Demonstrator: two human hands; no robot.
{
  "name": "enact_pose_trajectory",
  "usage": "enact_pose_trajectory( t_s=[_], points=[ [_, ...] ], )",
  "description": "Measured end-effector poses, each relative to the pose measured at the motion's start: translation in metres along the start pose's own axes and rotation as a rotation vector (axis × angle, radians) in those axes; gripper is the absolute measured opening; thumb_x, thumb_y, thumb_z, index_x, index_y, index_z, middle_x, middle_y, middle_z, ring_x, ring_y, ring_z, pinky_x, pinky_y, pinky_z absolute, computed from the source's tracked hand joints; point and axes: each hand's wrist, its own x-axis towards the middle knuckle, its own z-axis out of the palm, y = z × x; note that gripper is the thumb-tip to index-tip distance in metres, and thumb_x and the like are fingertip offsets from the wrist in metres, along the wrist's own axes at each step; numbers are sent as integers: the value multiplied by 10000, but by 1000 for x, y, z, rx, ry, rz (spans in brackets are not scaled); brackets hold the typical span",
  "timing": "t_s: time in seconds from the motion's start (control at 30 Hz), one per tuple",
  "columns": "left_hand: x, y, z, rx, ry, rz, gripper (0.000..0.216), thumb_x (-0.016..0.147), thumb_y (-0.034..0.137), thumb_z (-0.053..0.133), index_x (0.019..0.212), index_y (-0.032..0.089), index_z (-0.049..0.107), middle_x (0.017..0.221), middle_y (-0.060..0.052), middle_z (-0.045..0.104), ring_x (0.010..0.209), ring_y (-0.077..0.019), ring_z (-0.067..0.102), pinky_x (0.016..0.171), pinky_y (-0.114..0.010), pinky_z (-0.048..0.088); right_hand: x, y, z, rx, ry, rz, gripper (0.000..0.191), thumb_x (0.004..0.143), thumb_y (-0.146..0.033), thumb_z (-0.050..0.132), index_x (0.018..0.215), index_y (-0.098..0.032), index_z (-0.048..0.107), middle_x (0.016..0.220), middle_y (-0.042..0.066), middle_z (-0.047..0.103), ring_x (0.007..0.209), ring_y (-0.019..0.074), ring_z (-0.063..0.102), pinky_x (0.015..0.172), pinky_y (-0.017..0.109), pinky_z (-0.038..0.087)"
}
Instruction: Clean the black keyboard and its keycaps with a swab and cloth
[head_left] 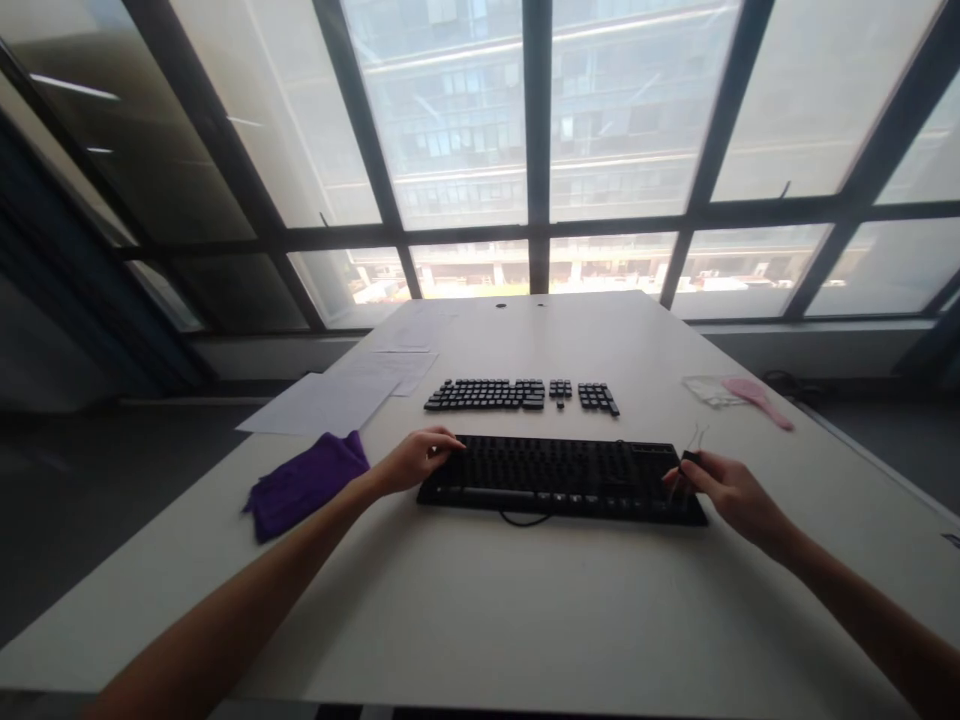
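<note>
A black keyboard lies across the table in front of me, most of its key area looking bare of caps. My left hand grips its far left corner, fingers curled at the edge. Over the keyboard's right end, my right hand pinches the small black handle of a wire keycap puller. Thin wires stick out from the handle. Behind the keyboard, black keycaps sit in keyboard order, with a smaller group to the right. A cable loop shows at the near edge.
A purple cloth lies left of my left hand, with white paper sheets behind it. On the right are a pink handled object and a clear plastic bag. The white table reaches toward large windows.
</note>
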Motion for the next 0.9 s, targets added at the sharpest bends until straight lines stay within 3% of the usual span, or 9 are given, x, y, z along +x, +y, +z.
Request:
enact_pose_trajectory(
  t_s=[0.1, 0.17, 0.37, 0.47, 0.53, 0.67, 0.9],
  points=[
    [-12, 4, -4, -59, -12, 44, 303, 840, 249, 540, 1069, 215, 734, 1029, -59, 680, 821, -148, 610, 737, -247, 503, 11, -21, 17, 38, 53, 0, 414, 841, -553, 620, 823, -148, 703, 764, 107, 727, 685, 238, 662, 640, 344, 532],
    [-20, 8, -8, -111, -5, 64, 317, 852, 245, 549, 1119, 210, 715, 1069, -66, 674, 832, -140, 616, 721, -234, 506, 18, -43, 42, 92, 72, -26, 369, 833, -530, 640, 810, -164, 675, 714, 83, 706, 616, 213, 625, 575, 321, 507],
    [-38, 2, -17, -179, 93, 55, 234, 887, 276, 567, 996, 166, 744, 993, -80, 698, 823, -145, 640, 697, -224, 504, 35, -127, 170, 264, -214, -233, 265, 889, -416, 596, 773, -178, 614, 670, 36, 647, 591, 164, 569, 553, 269, 456],
    [-43, -5, -14, -197, 24, 50, 228, 887, 261, 579, 1002, 149, 741, 903, -68, 712, 787, -144, 637, 683, -217, 485, 44, -153, 232, 250, -315, -308, 227, 897, -342, 572, 761, -164, 613, 665, 26, 629, 602, 154, 559, 571, 258, 442],
    [-44, -9, -10, -204, -35, 82, 213, 882, 228, 575, 981, 133, 739, 868, -58, 709, 776, -143, 624, 685, -212, 470, 51, -160, 261, 233, -327, -350, 197, 887, -292, 568, 752, -156, 613, 660, 16, 612, 620, 148, 549, 584, 250, 428],
    [-42, -15, 0, -226, -53, 116, 175, 861, 173, 557, 888, 103, 715, 834, -44, 692, 760, -147, 600, 674, -211, 444, 59, -162, 284, 172, -396, -421, 159, 874, -223, 557, 744, -149, 612, 677, 2, 598, 639, 135, 518, 605, 241, 403],
    [-42, -21, 3, -189, -25, 87, 117, 783, 123, 562, 713, 105, 653, 715, -5, 622, 693, -129, 551, 631, -208, 398, 62, -162, 283, 100, -557, -450, 157, 899, -218, 545, 805, -148, 648, 735, 23, 645, 679, 158, 558, 650, 262, 428]
  ],
)
